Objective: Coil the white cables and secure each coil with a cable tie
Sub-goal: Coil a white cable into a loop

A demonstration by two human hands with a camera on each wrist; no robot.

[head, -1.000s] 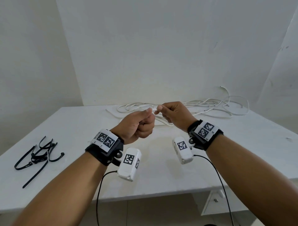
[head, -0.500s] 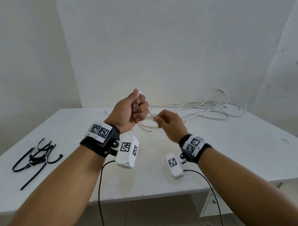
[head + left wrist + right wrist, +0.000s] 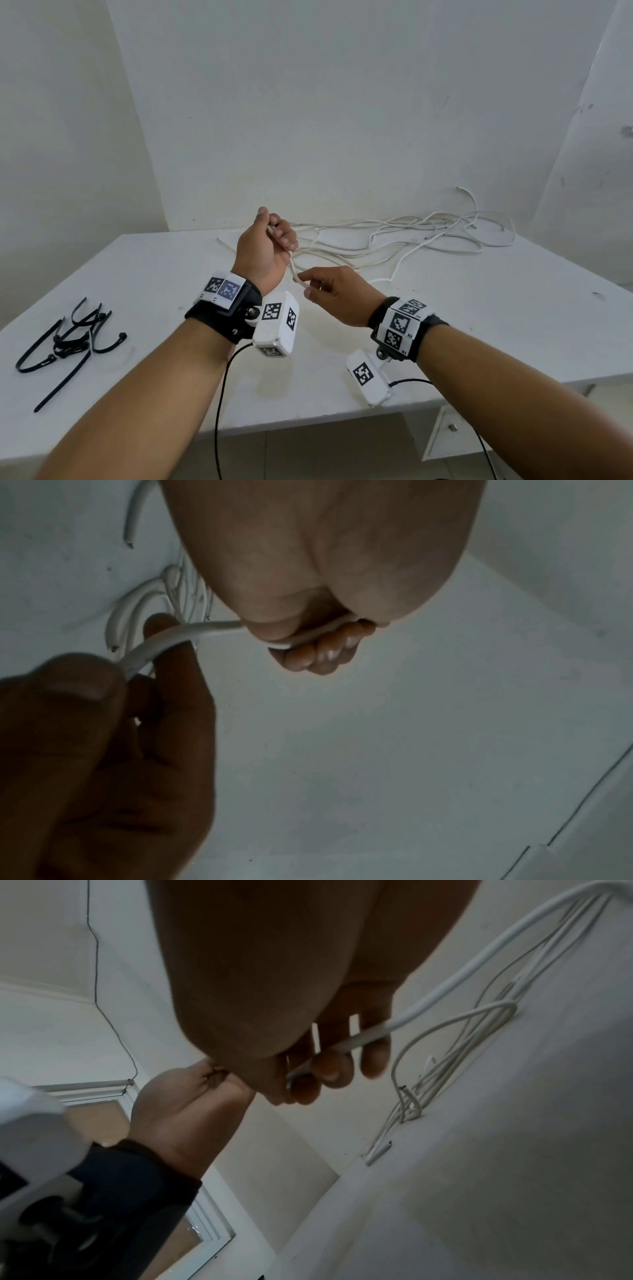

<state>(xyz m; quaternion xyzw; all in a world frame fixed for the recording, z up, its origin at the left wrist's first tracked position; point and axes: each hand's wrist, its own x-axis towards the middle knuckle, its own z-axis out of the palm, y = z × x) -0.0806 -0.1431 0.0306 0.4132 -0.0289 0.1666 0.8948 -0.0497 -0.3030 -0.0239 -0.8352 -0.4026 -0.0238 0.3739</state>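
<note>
A tangle of white cables (image 3: pixel 404 240) lies at the back of the white table (image 3: pixel 479 325). My left hand (image 3: pixel 270 243) is raised above the table with its fingers curled round one white cable (image 3: pixel 308 634). That cable runs down from the fist to my right hand (image 3: pixel 315 287), which pinches it between thumb and fingers just below and to the right. In the right wrist view the same cable (image 3: pixel 445 988) passes across my fingers (image 3: pixel 332 1069) and leads back to the tangle (image 3: pixel 462 1047). Several black cable ties (image 3: pixel 68 342) lie in a loose heap at the table's left.
White walls close in behind the table and at both sides. The table's front edge (image 3: pixel 308 418) runs under my forearms. A white drawer unit (image 3: pixel 448 435) stands below the table at the right. Wrist camera leads hang from both arms.
My left hand stayed raised, gripping the cable. My right hand slid down along the cable toward me and now pinches it lower. The tangle shifted slightly.
</note>
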